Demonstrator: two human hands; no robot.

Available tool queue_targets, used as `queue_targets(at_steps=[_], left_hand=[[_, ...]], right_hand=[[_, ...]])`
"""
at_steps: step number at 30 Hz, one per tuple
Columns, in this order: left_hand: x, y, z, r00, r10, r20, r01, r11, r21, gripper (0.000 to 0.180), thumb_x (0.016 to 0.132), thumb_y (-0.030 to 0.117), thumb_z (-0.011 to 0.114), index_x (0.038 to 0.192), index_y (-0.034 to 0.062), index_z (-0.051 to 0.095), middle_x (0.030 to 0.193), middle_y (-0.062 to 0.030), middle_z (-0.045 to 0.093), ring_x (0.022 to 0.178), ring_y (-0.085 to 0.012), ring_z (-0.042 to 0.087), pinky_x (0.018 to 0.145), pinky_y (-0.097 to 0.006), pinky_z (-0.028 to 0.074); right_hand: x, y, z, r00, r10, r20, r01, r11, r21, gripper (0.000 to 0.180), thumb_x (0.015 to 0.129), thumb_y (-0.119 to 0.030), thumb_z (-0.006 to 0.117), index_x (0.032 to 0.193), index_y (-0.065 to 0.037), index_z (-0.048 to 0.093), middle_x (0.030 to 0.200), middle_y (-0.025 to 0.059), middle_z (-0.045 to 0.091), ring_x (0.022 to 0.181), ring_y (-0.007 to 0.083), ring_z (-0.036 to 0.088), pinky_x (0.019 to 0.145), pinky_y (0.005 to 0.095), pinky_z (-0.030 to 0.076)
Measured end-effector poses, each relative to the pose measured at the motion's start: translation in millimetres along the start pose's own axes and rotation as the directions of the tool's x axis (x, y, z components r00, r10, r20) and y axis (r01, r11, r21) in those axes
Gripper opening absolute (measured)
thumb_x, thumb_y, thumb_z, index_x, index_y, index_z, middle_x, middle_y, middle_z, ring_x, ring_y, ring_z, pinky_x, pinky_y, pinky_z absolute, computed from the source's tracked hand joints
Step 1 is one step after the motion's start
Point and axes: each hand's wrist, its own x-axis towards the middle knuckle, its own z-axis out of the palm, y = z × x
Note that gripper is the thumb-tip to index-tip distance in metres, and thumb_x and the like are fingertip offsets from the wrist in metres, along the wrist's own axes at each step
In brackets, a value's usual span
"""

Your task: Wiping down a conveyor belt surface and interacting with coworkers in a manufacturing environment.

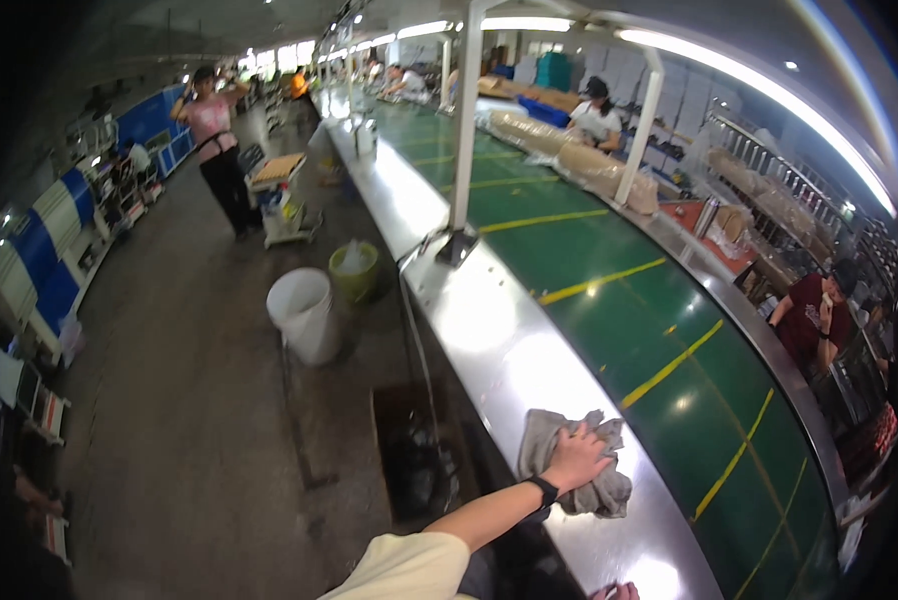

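My left hand (577,460) presses down on a crumpled grey cloth (605,495), its fingers curled into the folds. The cloth lies on a shiny metal ledge (524,365) along the near side of a green conveyor belt (669,345). A dark band circles my left wrist, and a pale yellow sleeve covers the upper arm. Only some fingertips of my right hand (617,592) show at the lower edge, next to the same ledge. The rest of that hand is cut off, and what it holds, if anything, cannot be made out.
A white post (466,130) rises from the ledge, with a cable (416,325) hanging beside it. A white bucket (307,315) and a yellow-green bin (355,272) stand on the floor. Plastic-wrapped goods (559,150) line the belt's far side. Several other people are around.
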Motion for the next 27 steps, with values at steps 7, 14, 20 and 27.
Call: queue_targets(at_steps=[7, 14, 20, 27], left_hand=[[-40, 16, -54, 0.88, -0.103, -0.463, -0.055, 0.947, -0.315, 0.047, 0.082, 0.04, 0.061, 0.117, 0.0081, 0.056, 0.119, -0.0122, 0.057, 0.12, -0.0279, 0.047, 0.101, -0.053, 0.029], [-217, -150, -40, 0.747, -0.602, -0.282, 0.462, 0.775, -0.431, 0.027, 0.082, 0.013, 0.056, 0.108, 0.0107, 0.055, 0.085, -0.0167, 0.062, 0.08, -0.036, 0.062, 0.068, -0.045, 0.049], [-300, -180, -1, 0.757, -0.557, 0.342, 0.583, 0.812, 0.031, 0.023, 0.08, 0.013, 0.055, 0.101, 0.0042, 0.059, 0.094, -0.0219, 0.063, 0.095, -0.0385, 0.061, 0.08, -0.048, 0.049], [-336, -174, -10, 0.853, -0.476, 0.217, 0.495, 0.868, -0.041, 0.032, 0.082, 0.004, 0.047, 0.113, 0.0062, 0.055, 0.104, -0.0166, 0.061, 0.099, -0.0366, 0.059, 0.081, -0.046, 0.048]], right_hand=[[6, 29, -18, 0.993, -0.029, 0.117, -0.025, 0.902, 0.431, 0.038, 0.081, -0.012, 0.06, 0.115, 0.003, 0.051, 0.124, 0.021, 0.048, 0.116, 0.0351, 0.046, 0.097, 0.0444, 0.037], [35, -7, -46, 0.988, 0.101, 0.12, -0.148, 0.847, 0.51, 0.033, 0.086, -0.009, 0.056, 0.117, -0.002, 0.049, 0.131, 0.0142, 0.046, 0.119, 0.0257, 0.046, 0.096, 0.0355, 0.036], [81, -63, -35, 0.964, -0.264, -0.027, 0.233, 0.793, 0.562, 0.032, 0.081, 0.0, 0.054, 0.113, 0.001, 0.051, 0.132, 0.0194, 0.044, 0.121, 0.0355, 0.044, 0.1, 0.0427, 0.036], [167, -166, 0, 0.803, -0.575, 0.157, 0.491, 0.787, 0.373, 0.062, 0.069, -0.031, 0.069, 0.126, -0.013, 0.052, 0.144, 0.0176, 0.034, 0.133, 0.0414, 0.028, 0.105, 0.0567, 0.023]])
